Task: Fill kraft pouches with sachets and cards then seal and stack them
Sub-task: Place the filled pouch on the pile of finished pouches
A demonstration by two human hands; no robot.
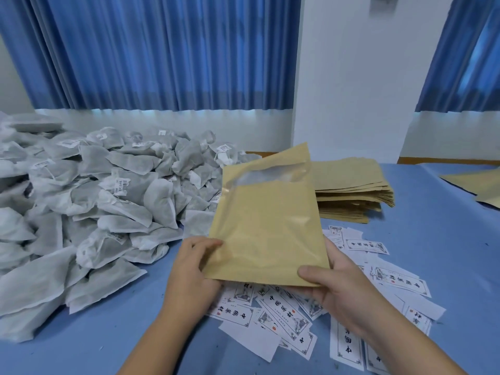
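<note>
Head view. A: We log one kraft pouch (267, 228) held clear of the table (433, 239), tilted, with its mouth up and away from us, over the scattered cards (284, 315). It sits between the sachet heap (108, 190) on the left and the stack of flat pouches (351, 190) behind.

B: Hands?

A: Left hand (194, 269) pinches the lower left corner, thumb on the front face, fingers behind. Right hand (332, 288) grips the lower right corner the same way, thumb laid across the front. Both are closed on the pouch, and neither holds anything else.

B: Mouth?

A: The front lip sags a little and we see pale lining, so it looks unsealed. Whether anything is inside, we cannot tell.

B: Then we judge the step as opening for loading. To do it well, we should keep one hand on the bottom edge and free the other to spread the lip wide. Sachets should slide in flat so the sealing edge stays clean. The card goes in last, print facing front.
</note>
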